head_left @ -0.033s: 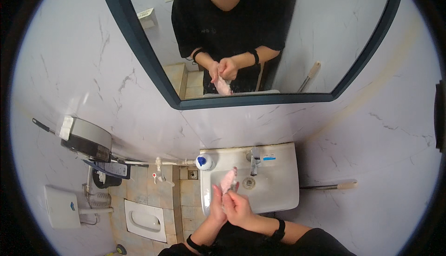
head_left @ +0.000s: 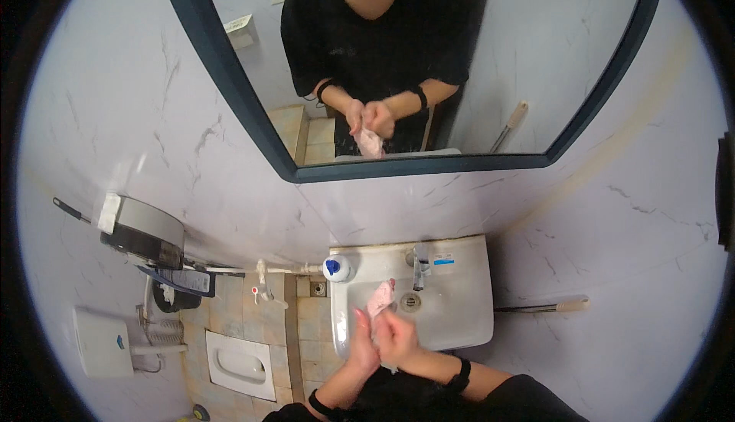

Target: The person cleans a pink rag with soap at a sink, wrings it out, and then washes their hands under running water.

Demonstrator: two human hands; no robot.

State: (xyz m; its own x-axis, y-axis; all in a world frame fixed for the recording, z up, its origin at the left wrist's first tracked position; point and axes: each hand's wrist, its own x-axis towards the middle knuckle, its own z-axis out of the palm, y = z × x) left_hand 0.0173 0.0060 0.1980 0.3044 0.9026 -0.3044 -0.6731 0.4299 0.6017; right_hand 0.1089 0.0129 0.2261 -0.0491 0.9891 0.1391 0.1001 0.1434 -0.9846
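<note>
Over the near left part of the white washbasin (head_left: 459,322), a small pink cloth (head_left: 380,297) is bunched between my two hands. My left hand (head_left: 364,344) is closed around its near part, thumb pointing up. My right hand (head_left: 399,339) is curled into a fist against the left, pressing on the cloth; its fingertips are hidden. The cloth's far end sticks out past my fingers above the bowl, with whitish patches on it. Whether it is a sock or a rag I cannot tell. Both hands show again in the mirror (head_left: 505,55).
A chrome faucet (head_left: 420,267) stands at the basin's back. On its back left corner is a white bottle with a blue top (head_left: 334,267). A squat toilet (head_left: 239,364) lies in the floor at left, below a wall tap (head_left: 262,288). A long-handled tool (head_left: 543,306) leans at right.
My right fist has shifted slightly to the right along the left hand. The cloth's far end has swung a little to the right and shows more of its surface.
</note>
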